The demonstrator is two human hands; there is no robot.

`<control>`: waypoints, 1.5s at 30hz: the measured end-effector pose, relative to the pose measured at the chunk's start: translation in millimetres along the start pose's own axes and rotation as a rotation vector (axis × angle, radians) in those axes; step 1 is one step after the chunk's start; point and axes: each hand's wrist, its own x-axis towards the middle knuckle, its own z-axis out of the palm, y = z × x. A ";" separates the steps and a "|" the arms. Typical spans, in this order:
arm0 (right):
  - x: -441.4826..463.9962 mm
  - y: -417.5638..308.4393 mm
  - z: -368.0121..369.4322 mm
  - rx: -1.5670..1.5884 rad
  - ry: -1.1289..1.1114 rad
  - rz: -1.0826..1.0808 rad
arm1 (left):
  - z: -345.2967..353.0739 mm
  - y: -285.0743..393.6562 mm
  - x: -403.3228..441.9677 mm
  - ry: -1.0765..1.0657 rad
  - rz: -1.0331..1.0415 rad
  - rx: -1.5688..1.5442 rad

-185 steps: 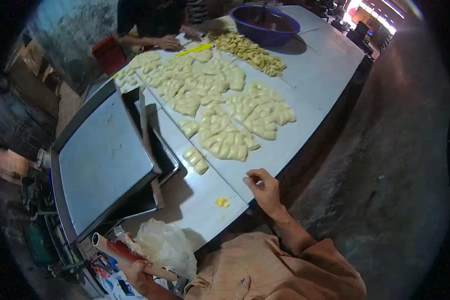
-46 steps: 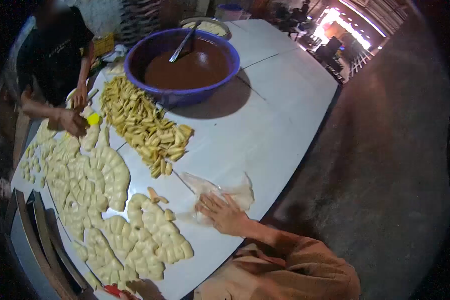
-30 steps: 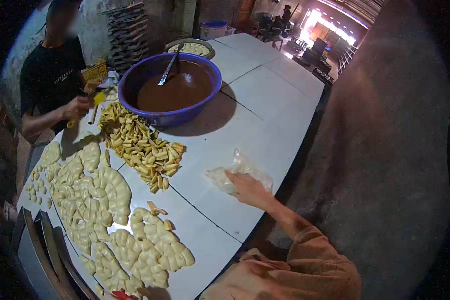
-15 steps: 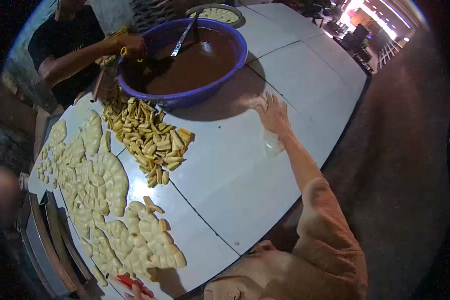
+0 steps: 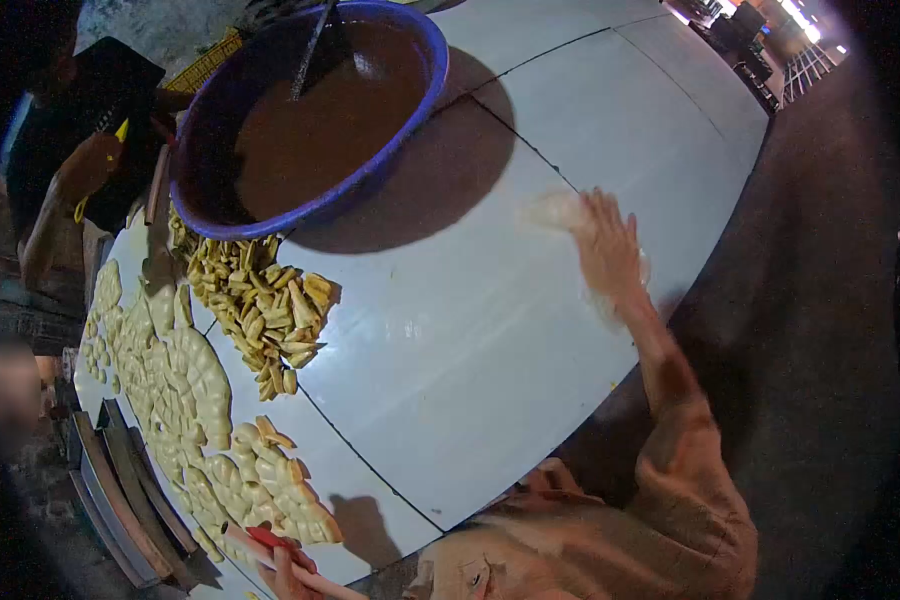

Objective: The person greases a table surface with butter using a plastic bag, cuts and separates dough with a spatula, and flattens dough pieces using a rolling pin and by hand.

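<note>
My right hand (image 5: 610, 250) lies flat on the white tabletop with fingers spread. Translucent plastic film (image 5: 555, 212) shows beside and partly under it, blurred by motion. At the bottom edge, my left hand (image 5: 290, 578) is closed around a pale pink rod (image 5: 328, 583) together with something red (image 5: 272, 538), whose kind I cannot make out. Just beyond it, pale, lumpy dough-like pieces (image 5: 185, 375) spread across the table. A heap of yellowish cut strips (image 5: 260, 305) lies between them and a large purple basin (image 5: 425, 40) of brown liquid.
A long metal utensil (image 5: 310, 60) leans in the basin. Across the table a person's hand (image 5: 90, 165) is raised, with something yellow at it. Long curved bars (image 5: 120, 500) stand against the left side. A yellow basket (image 5: 205, 62) is behind the basin.
My right hand has slid right over the tabletop with the film. The other person's hand has left the basin. More of the pink rod now shows in my left hand; the view has shifted.
</note>
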 end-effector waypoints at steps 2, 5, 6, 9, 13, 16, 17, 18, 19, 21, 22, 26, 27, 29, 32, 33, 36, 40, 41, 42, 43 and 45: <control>63.5 8.0 -24.1 -0.125 -0.068 0.188 | -16.1 -15.0 1.7 -0.055 0.000 0.009; 75.3 -69.2 -4.5 -0.071 0.293 -0.164 | 8.9 -8.2 -8.0 0.067 -0.050 -0.004; 43.0 -113.4 -14.7 -0.037 0.195 -0.283 | 9.4 -6.2 -7.1 0.032 -0.073 0.017; -71.4 -181.7 -24.3 0.397 -0.179 -0.652 | 49.4 25.1 -17.1 0.031 -0.014 -0.031; -97.0 -99.2 -99.3 0.214 -0.460 -0.682 | 26.5 16.6 -4.2 -0.034 0.068 0.064; -48.4 47.5 -26.5 0.012 -0.072 -0.069 | 35.1 5.5 -2.2 0.073 -0.003 0.102; -21.3 105.2 -4.5 -0.209 0.098 0.048 | 44.3 11.4 -5.9 0.081 -0.010 0.149; 16.8 165.5 5.3 -0.363 -0.035 0.185 | 51.3 15.6 -9.5 0.083 -0.006 0.170; 54.9 222.4 11.7 -0.528 -0.193 0.299 | 55.5 18.1 -11.0 0.080 -0.003 0.179; 98.9 236.2 34.3 0.174 -0.145 0.604 | 65.5 20.2 -12.4 0.058 -0.006 0.195; 104.2 222.4 34.1 0.230 -0.167 0.558 | 71.3 21.6 -12.0 0.044 -0.001 0.211; 63.6 -41.4 -24.1 0.125 0.087 -0.399 | 102.8 23.2 -16.7 0.073 -0.013 0.240; 78.4 -40.4 23.7 -0.351 0.304 -0.388 | 109.1 25.8 -16.4 0.033 0.008 0.271; 110.4 -36.7 30.9 -0.425 0.310 -0.346 | 114.1 29.0 -16.1 -0.042 0.050 0.333; 151.7 51.4 -16.7 0.021 0.147 -0.171 | 111.4 27.9 -11.6 -0.039 0.003 0.361; 177.3 102.7 9.1 -0.021 0.107 0.083 | 117.1 27.2 -11.6 -0.020 0.012 0.355; 135.4 264.1 47.5 -0.110 0.356 0.552 | 127.0 23.5 -10.4 0.026 0.021 0.329; 32.0 366.2 27.9 -0.145 0.058 0.924 | 120.5 15.1 -5.6 0.082 0.006 0.246; 13.9 372.8 23.8 -0.169 0.008 0.917 | 118.6 12.7 -5.3 0.103 0.005 0.227; 0.0 372.1 20.8 -0.193 -0.031 0.891 | 115.5 10.9 -5.5 0.128 0.007 0.203; -10.7 367.2 20.7 -0.218 -0.058 0.837 | 111.6 7.0 -7.2 0.158 0.009 0.168; -20.3 341.4 30.2 -0.256 -0.125 0.645 | 99.5 -1.2 -10.5 0.259 -0.011 0.044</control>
